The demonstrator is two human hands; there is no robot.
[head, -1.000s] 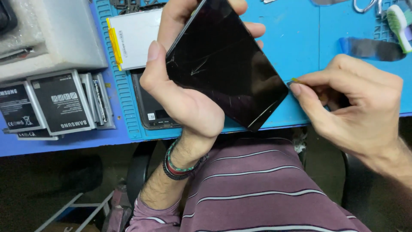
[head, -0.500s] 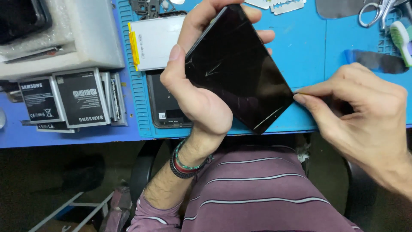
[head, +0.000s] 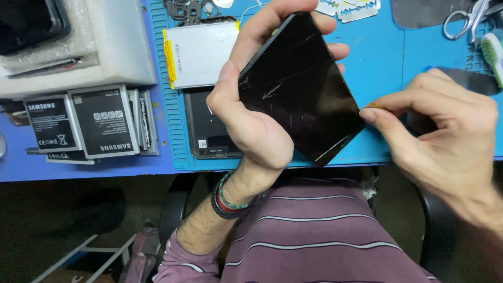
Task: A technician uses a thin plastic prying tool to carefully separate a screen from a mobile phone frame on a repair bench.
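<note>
Gripped in the left hand [head: 257,112] at the centre of the frame: a black phone [head: 301,86] with a cracked screen, tilted like a diamond, thumb along its left edge and fingers curled round the upper right edge. Pinched shut in the right hand [head: 440,126], right of centre, between thumb and forefinger: a small thin pick [head: 371,106], mostly hidden, its tip touching the phone's right corner.

Seen beneath the phone, partly blocked by the left hand: an open phone back [head: 209,128] lying dark on the blue work mat [head: 377,57]. Just above it, upper centre: a silver battery pack [head: 201,52] with a yellow strip down its left side. Stacked at left of the frame: several grey and black flat batteries [head: 86,123], overlapping one another. Above those, upper left: a white foam block [head: 112,44]. Spotted in the upper right corner: scissors [head: 466,18] and a green-bristled brush [head: 492,55], well apart from both hands. Worn on the left wrist, lower centre: beaded bracelets [head: 228,199], above a striped maroon shirt [head: 319,241].
</note>
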